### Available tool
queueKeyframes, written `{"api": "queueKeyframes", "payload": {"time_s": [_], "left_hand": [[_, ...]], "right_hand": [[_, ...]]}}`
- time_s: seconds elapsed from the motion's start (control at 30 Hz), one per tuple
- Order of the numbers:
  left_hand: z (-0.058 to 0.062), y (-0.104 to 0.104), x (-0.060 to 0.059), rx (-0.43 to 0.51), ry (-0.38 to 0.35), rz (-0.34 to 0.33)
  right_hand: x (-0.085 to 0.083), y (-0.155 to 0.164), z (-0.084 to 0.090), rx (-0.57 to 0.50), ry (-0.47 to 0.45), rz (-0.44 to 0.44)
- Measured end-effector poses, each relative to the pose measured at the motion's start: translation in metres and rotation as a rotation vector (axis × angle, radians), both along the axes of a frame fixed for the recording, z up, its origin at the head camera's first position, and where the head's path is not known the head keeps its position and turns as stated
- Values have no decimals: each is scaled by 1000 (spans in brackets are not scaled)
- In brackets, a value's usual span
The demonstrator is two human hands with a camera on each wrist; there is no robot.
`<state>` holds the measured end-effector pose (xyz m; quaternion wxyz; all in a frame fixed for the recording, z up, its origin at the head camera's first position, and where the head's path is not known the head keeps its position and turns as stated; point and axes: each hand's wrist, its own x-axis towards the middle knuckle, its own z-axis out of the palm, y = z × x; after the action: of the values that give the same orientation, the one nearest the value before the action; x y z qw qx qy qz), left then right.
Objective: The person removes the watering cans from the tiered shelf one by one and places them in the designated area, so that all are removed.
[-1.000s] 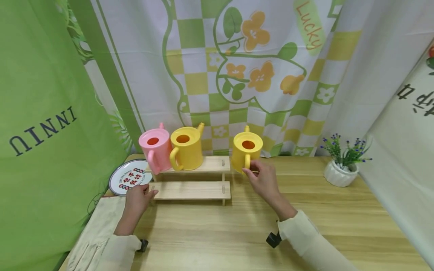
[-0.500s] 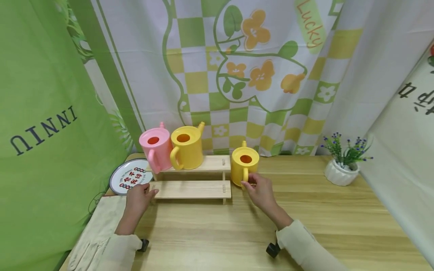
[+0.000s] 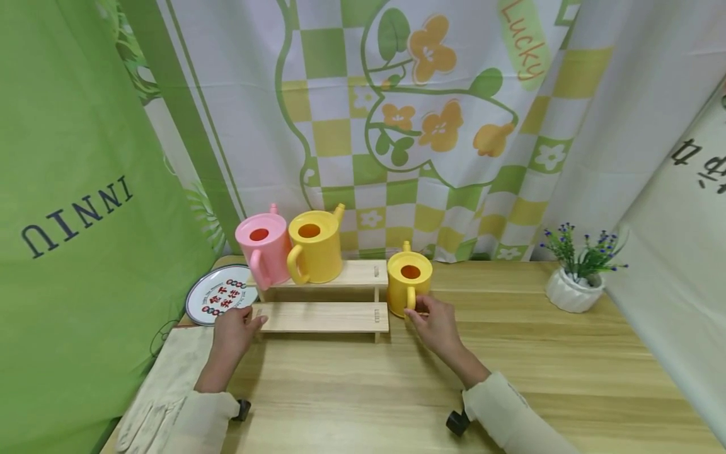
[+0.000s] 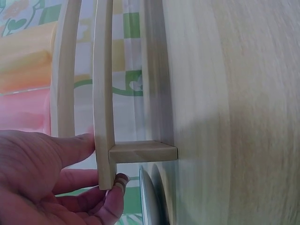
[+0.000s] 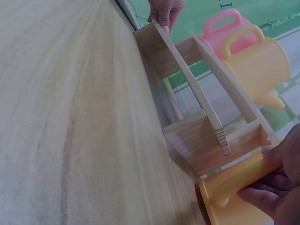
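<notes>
The right hand [image 3: 437,325] pinches the handle [image 3: 411,298] of a yellow cylindrical plastic watering can [image 3: 399,294], thumb and fingers closed on it; the can is upright, its base down at the wood-grain table [image 3: 363,391], just beside the right end of a pale wooden two-tier rack [image 3: 320,317]; the left hand [image 3: 231,331] grips the lower shelf's left end between thumb and fingers; on the upper shelf, a pink cylindrical watering can [image 3: 272,252] and a second yellow watering can [image 3: 320,255] stand side by side; a round white plate [image 3: 198,301] with red characters lies near the left hand.
</notes>
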<state>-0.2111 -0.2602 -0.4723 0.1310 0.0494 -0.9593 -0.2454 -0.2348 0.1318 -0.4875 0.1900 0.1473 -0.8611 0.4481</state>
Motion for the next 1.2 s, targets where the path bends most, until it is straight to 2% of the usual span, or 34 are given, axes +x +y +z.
{"api": "queueKeyframes", "payload": {"time_s": [0.3, 0.53, 0.63, 0.7, 0.77, 0.87, 0.97, 1.1, 1.2], "left_hand": [[1, -1, 1, -30, 24, -17], [1, -2, -1, -10, -4, -5], [1, -2, -2, 3, -18, -3], [0, -1, -2, 10, -23, -3], [0, -2, -2, 12, -28, -3], [-1, -3, -2, 18, -41, 2], [-1, -4, -3, 36, -55, 12], [-4, -5, -4, 37, -29, 4], [-5, -5, -5, 13, 12, -13]], "right_hand": [[0, -2, -1, -2, -17, 12], [3, 3, 8, -19, -135, -9], [6, 11, 26, -36, -76, -66], [6, 14, 44, -79, 16, -97], [5, 11, 65, -142, 105, -93], [2, -6, 95, -226, 200, -13], [-2, -36, 116, -274, 257, 94], [-5, -82, 129, -260, 268, 196], [-4, -114, 127, -216, 220, 259]]}}
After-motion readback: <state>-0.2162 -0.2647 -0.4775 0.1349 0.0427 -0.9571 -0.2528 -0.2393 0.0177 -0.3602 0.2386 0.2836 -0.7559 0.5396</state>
